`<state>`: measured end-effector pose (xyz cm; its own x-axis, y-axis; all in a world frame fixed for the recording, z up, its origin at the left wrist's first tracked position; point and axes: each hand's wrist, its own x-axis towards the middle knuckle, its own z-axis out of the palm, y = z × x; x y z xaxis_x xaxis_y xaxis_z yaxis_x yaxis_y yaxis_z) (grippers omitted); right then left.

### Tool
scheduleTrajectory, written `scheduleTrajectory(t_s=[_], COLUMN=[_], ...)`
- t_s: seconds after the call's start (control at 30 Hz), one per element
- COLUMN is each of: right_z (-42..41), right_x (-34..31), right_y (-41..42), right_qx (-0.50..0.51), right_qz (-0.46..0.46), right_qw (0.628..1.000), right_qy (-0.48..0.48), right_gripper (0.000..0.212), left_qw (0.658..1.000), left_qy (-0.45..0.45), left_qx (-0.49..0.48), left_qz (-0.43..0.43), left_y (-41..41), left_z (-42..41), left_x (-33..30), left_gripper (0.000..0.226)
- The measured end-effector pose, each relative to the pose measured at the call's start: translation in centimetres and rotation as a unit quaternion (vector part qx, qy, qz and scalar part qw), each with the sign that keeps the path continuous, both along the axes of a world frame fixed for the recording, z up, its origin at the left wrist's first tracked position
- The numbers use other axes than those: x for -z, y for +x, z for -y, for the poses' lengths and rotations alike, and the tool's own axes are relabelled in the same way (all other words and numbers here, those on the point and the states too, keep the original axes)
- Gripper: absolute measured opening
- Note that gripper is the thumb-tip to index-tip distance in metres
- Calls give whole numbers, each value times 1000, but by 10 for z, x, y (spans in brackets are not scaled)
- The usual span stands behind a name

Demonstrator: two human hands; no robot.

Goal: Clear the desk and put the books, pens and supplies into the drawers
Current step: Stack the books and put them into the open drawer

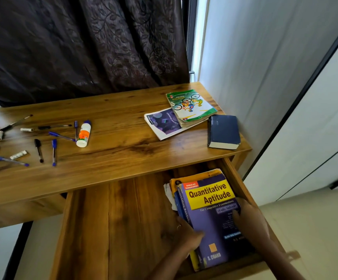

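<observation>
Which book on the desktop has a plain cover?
The dark blue hardback near the desk's right edge. The other two, stacked behind it, have printed covers.

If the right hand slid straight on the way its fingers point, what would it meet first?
Probably nothing but book: the right hand rests on the Quantitative Aptitude book, fingers aimed up-left over its cover. Beyond it lies the drawer's back, under the desk. Depth unclear.
</observation>
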<state>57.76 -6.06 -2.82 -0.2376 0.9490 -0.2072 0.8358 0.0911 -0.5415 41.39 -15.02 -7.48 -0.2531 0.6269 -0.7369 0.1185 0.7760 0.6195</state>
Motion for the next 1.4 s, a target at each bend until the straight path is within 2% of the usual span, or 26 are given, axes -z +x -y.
scheduleTrajectory(t_s=[0.1,0.23,0.3,0.4,0.53,0.6,0.7,0.77,0.83,0.9,0.97,1.07,1.2,1.27,1.4], right_z=[7,25,38,46,44,44,48,51,52,51,47,47,47,47,42], right_x=[-3,18,36,52,51,47,48,60,61,55,60,61,60,58,45], right_y=[-19,-40,-40,-38,-40,-44,-50,-52,-48,-44,-40,-38,-41,-43,-55], right_qx=[-72,-159,-163,-160,-154,-148,-158,-167,-161,-159,-169,-162,-153,-155,-173], right_qz=[39,148,176,190,181,178,200,198,188,189,168,148,149,157,162], right_qw=[995,976,971,969,971,973,967,966,969,969,971,975,976,975,972], right_qy=[54,10,-6,9,6,-7,-12,3,5,9,22,42,42,26,6], right_gripper=[47,66,76,104,112,110,75,64,66,77,93,84,77,72,80], left_qw=[999,990,978,962,968,947,905,903,909,920,924,928,919,899,871], left_qy=[-10,-13,-23,-20,9,79,121,121,109,120,110,117,128,135,148], left_qx=[15,62,103,145,114,94,152,172,195,212,205,184,185,183,185], left_qz=[-29,-130,-178,-229,-225,-298,-378,-375,-351,-306,-303,-303,-325,-374,-429], left_y=[5,5,3,-1,0,6,9,13,12,16,18,21,19,17,23], left_z=[4,7,8,13,20,28,35,37,35,30,28,26,25,26,21], left_x=[-15,-20,-16,-11,2,10,30,25,8,6,11,18,27,27,60], left_gripper=[102,96,98,99,104,105,85,94,106,99,98,102,102,103,93])
